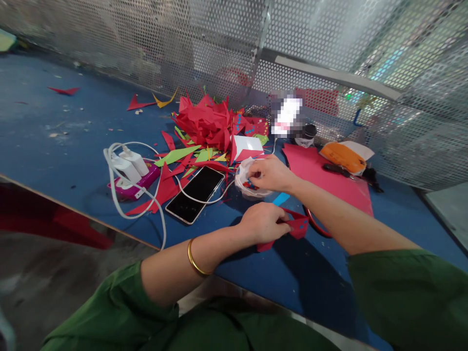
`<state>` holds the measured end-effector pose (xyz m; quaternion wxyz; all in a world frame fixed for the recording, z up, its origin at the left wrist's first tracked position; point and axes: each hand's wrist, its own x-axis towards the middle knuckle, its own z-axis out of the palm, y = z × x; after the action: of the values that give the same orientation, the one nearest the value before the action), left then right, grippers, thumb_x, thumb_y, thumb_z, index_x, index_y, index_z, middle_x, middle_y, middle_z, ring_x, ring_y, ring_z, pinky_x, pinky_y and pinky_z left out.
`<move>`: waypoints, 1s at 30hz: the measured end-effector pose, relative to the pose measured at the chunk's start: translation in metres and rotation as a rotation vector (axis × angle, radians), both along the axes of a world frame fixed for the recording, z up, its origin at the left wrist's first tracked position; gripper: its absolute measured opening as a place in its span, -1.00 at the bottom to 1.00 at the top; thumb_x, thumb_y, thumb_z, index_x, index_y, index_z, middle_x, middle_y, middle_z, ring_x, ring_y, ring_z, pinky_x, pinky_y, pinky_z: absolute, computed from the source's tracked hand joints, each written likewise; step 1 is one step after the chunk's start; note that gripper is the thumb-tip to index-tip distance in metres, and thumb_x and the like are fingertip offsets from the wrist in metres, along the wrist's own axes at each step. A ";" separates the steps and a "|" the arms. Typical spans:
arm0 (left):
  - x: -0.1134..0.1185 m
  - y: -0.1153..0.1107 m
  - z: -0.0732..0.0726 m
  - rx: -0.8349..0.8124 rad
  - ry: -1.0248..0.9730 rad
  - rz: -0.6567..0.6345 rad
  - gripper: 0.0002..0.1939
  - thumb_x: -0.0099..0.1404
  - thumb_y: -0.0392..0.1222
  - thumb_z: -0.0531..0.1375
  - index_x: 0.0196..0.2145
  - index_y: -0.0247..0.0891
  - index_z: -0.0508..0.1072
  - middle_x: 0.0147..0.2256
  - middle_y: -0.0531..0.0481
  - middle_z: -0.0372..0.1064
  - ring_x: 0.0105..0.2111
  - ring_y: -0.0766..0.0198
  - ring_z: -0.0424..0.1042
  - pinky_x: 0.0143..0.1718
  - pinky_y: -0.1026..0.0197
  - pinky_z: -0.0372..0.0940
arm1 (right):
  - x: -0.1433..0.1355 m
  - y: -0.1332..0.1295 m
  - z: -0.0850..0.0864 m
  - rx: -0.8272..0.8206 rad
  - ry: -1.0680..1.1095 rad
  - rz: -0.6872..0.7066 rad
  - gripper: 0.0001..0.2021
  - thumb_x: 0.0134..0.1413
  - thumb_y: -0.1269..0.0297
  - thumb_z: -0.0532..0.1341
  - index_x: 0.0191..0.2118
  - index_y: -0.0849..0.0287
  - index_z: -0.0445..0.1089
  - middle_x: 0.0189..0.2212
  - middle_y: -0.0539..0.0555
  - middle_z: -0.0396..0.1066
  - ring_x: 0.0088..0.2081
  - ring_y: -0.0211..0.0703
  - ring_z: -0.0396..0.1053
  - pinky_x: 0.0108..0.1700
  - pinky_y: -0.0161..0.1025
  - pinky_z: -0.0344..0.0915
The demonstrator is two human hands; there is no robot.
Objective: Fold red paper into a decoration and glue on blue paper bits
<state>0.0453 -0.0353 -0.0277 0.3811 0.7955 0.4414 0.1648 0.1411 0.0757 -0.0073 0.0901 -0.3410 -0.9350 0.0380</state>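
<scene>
My left hand [266, 223] is closed on a folded red paper piece [300, 227] with small blue marks, low over the blue table [234, 263]. Just beyond it, the fingers of my right hand [268, 173] bend down into a small container lined with white plastic [243, 183]. Small red and blue bits show inside; whatever those fingertips grip is hidden. A light blue strip [281, 199] lies between my two hands. Behind the container sits a white and red paper piece [246, 147], beside a heap of crumpled red paper [204, 119].
A black-screened phone [195, 195], a white cable and chargers on a purple power strip [137, 183] lie left. Red sheets [329, 180], an orange object [342, 157] and a dark-handled tool [336, 169] lie right. A perforated metal panel [219, 44] stands behind.
</scene>
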 end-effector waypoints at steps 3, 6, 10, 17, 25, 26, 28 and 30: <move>-0.001 0.003 -0.004 0.004 -0.053 -0.002 -0.81 0.23 -0.15 0.23 -0.32 -0.20 0.66 -0.45 0.02 0.55 -0.47 0.25 0.42 -0.49 0.24 0.11 | 0.001 0.001 0.002 0.026 0.073 -0.040 -0.84 0.06 0.41 0.19 -0.51 0.13 0.41 -0.49 -0.07 0.48 -0.41 -0.25 0.33 -0.09 -0.14 0.09; -0.002 0.007 -0.007 -0.009 -0.088 -0.022 -0.83 0.22 -0.18 0.23 -0.33 -0.20 0.65 -0.45 0.04 0.55 -0.46 0.26 0.43 -0.46 0.26 0.17 | 0.004 -0.001 0.016 0.085 0.227 -0.121 -0.86 0.12 0.35 0.20 -0.44 0.13 0.45 -0.44 -0.03 0.49 -0.38 -0.21 0.34 -0.09 -0.12 0.12; -0.004 0.011 -0.010 -0.100 -0.346 0.028 -0.83 0.23 -0.19 0.24 -0.45 -0.28 0.60 -0.47 0.00 0.55 -0.48 0.31 0.42 -0.43 0.29 0.22 | 0.017 -0.027 0.056 0.158 0.612 -0.283 -0.87 0.11 0.40 0.21 -0.45 0.14 0.42 -0.43 -0.01 0.46 -0.36 -0.22 0.34 -0.21 -0.20 0.20; -0.004 0.009 0.002 -0.149 -0.478 0.118 -0.80 0.25 -0.14 0.23 -0.45 -0.29 0.54 -0.46 -0.02 0.55 -0.51 0.38 0.39 -0.44 0.31 0.23 | 0.065 -0.145 0.060 0.146 1.068 -0.627 -0.89 0.11 0.30 0.26 -0.43 0.12 0.46 -0.47 -0.05 0.42 -0.38 -0.23 0.32 -0.26 -0.23 0.23; 0.002 0.001 0.015 -0.219 -0.568 0.176 -0.84 0.19 -0.11 0.27 -0.44 -0.24 0.55 -0.43 -0.03 0.57 -0.46 0.36 0.44 -0.36 0.28 0.30 | 0.107 -0.176 -0.003 -0.271 1.304 -0.775 -0.86 -0.08 0.17 0.34 -0.46 0.12 0.50 -0.29 0.05 0.55 -0.26 -0.14 0.41 -0.16 -0.17 0.29; 0.004 0.000 0.016 -0.232 -0.570 0.169 -0.83 0.19 -0.10 0.27 -0.45 -0.24 0.55 -0.43 -0.03 0.57 -0.46 0.35 0.44 -0.36 0.28 0.31 | 0.110 -0.174 -0.004 -0.287 1.291 -0.765 -0.85 -0.08 0.16 0.34 -0.46 0.13 0.51 -0.32 0.04 0.55 -0.29 -0.16 0.40 -0.18 -0.18 0.29; 0.007 0.000 0.019 -0.242 -0.566 0.160 -0.84 0.18 -0.10 0.28 -0.45 -0.25 0.54 -0.44 -0.03 0.57 -0.44 0.33 0.47 -0.33 0.27 0.34 | 0.113 -0.170 -0.005 -0.322 1.272 -0.743 -0.85 -0.08 0.16 0.35 -0.46 0.13 0.52 -0.43 0.00 0.50 -0.37 -0.20 0.36 -0.24 -0.21 0.27; 0.011 -0.001 0.022 -0.238 -0.547 0.159 -0.84 0.18 -0.11 0.29 -0.45 -0.25 0.54 -0.45 -0.03 0.57 -0.42 0.31 0.49 -0.29 0.24 0.37 | 0.115 -0.168 -0.007 -0.348 1.265 -0.727 -0.84 -0.06 0.16 0.34 -0.46 0.13 0.52 -0.52 -0.03 0.44 -0.42 -0.22 0.32 -0.29 -0.23 0.24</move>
<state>0.0560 -0.0361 -0.0057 0.5621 0.6342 0.3995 0.3496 0.2566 -0.0919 -0.0141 0.5619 -0.5509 -0.5137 0.3419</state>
